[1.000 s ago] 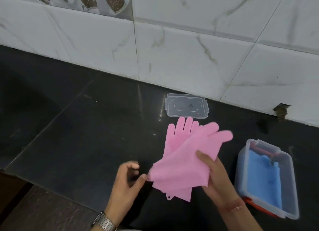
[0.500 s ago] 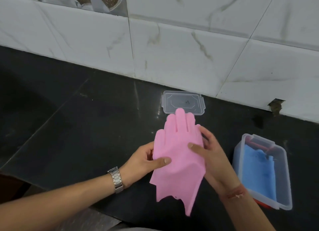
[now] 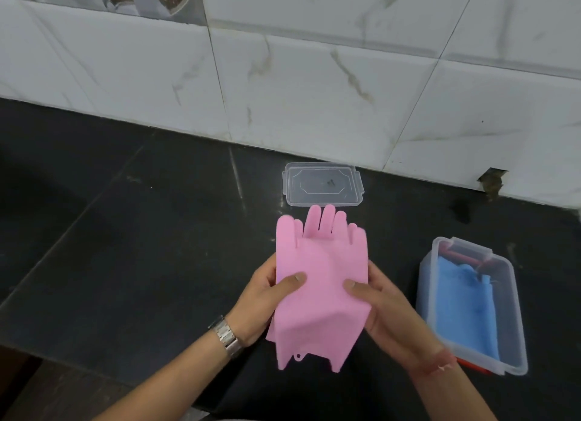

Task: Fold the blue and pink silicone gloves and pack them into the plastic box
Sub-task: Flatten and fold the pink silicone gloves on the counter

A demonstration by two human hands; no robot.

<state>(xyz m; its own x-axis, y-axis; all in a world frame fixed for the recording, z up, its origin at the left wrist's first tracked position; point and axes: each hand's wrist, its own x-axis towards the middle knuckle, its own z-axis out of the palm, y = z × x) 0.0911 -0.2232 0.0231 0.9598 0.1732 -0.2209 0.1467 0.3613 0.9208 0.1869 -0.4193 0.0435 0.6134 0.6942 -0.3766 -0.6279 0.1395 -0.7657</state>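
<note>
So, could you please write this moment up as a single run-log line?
left hand: holds pink gloves | right hand: holds pink gloves | blue gloves: in plastic box | lid: off, by wall

Both forearms are stretched forward and angled toward each other. The left hand (image 3: 262,298) and the right hand (image 3: 385,304) are raised level, palms facing inward, thumbs laid across the front of the pink gloves (image 3: 317,282) gripped between them.

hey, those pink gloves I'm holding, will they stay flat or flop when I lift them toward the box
Probably flop: the pink gloves already sag below the left hand and right hand. Likely light, since thumbs alone pin them.
</note>
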